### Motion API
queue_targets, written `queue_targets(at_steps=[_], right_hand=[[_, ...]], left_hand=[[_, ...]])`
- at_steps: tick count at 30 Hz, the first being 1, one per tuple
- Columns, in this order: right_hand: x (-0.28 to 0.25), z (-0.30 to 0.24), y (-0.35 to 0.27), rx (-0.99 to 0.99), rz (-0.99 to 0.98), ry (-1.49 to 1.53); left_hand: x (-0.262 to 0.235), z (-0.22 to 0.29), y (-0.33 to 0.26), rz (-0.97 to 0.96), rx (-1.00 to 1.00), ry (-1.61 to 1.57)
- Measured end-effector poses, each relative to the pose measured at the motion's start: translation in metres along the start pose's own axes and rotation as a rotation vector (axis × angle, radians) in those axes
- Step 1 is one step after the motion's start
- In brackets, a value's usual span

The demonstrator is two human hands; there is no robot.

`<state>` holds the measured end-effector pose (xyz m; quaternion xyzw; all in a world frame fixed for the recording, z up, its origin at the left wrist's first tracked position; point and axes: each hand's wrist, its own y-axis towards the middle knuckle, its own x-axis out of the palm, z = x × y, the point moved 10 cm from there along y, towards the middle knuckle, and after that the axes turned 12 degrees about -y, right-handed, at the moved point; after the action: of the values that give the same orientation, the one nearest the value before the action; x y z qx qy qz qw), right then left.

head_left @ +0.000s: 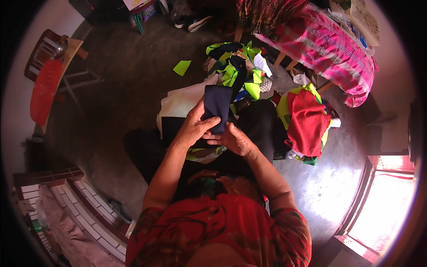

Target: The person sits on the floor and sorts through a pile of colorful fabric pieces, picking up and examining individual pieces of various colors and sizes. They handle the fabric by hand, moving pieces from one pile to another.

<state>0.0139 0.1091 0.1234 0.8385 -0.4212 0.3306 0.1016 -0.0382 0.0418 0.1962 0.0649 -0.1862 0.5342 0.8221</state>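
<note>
1. So the left hand [192,128] has a dark navy, flat rectangular strip of fabric [217,101] clamped, thumb pressed across its front. The strip sticks up past that hand.
2. Right hand [239,141] is just beside it, fingers at the strip's lower end. Can't tell if it's really pinching or just touching.
3. Left of and beyond the left hand: a big cream cloth [171,106], lying flat-ish.
4. Straight beyond both hands, a messy heap of neon yellow-green, black and white fabric scraps [230,75].
5. One loose neon yellow-green scrap [182,67] sits on the grey floor [129,58], farther out past the left hand.
6. Off to the right hand's right, a crumpled red cloth [306,118].
</note>
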Motion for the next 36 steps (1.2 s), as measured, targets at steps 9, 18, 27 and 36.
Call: queue_targets(at_steps=[9, 18, 27, 36], right_hand=[[-0.046, -0.004, 0.012, -0.143, 0.276, 0.296], [-0.04, -0.034, 0.007, -0.329, 0.123, 0.347], [-0.071, -0.057, -0.004, -0.332, 0.321, 0.352], [-0.118, -0.094, 0.005, -0.435, 0.423, 0.308]], left_hand=[[0.026, 0.002, -0.019, -0.237, 0.004, 0.014], [-0.029, -0.03, -0.041, -0.097, -0.239, 0.218], [-0.085, -0.012, -0.065, 0.104, -0.19, 0.24], [-0.131, -0.009, -0.077, 0.164, -0.173, 0.18]])
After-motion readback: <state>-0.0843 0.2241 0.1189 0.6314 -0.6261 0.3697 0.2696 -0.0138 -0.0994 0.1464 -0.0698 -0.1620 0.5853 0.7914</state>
